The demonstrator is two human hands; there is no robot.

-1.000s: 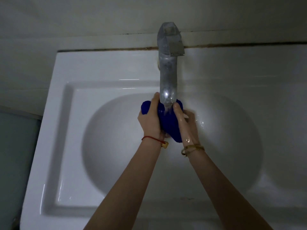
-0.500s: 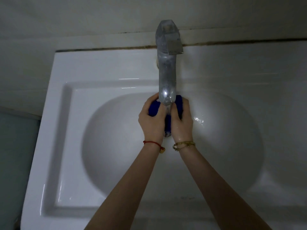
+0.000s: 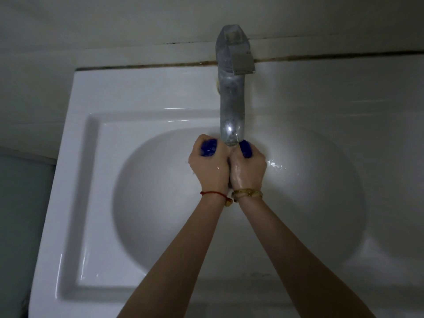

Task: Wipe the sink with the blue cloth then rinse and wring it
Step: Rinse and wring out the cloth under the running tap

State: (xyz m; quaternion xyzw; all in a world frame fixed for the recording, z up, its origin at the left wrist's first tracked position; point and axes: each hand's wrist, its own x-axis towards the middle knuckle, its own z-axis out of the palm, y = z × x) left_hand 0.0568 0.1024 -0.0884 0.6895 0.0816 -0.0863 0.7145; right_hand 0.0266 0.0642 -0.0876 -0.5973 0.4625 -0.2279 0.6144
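Note:
Both my hands are pressed side by side over the white sink [image 3: 96, 180], right under the spout of the metal tap [image 3: 231, 106]. My left hand [image 3: 210, 165] and my right hand [image 3: 249, 166] are closed tight around the blue cloth [image 3: 208, 147]. Only two small blue ends of the cloth stick out past my fingers, one on each side of the spout; the rest is hidden inside my fists. My hands look wet, and water glints on the bowl to their right.
The wall runs close behind the tap, with a dark grout line along the sink's back edge. A pale counter surface [image 3: 344, 99] extends to the right of the bowl. A grey-green surface [image 3: 20, 214] lies left of the sink.
My hands have come together and rolled knuckles-up, squeezing the cloth. A second ago much of the cloth hung in view between them; now only its two ends show.

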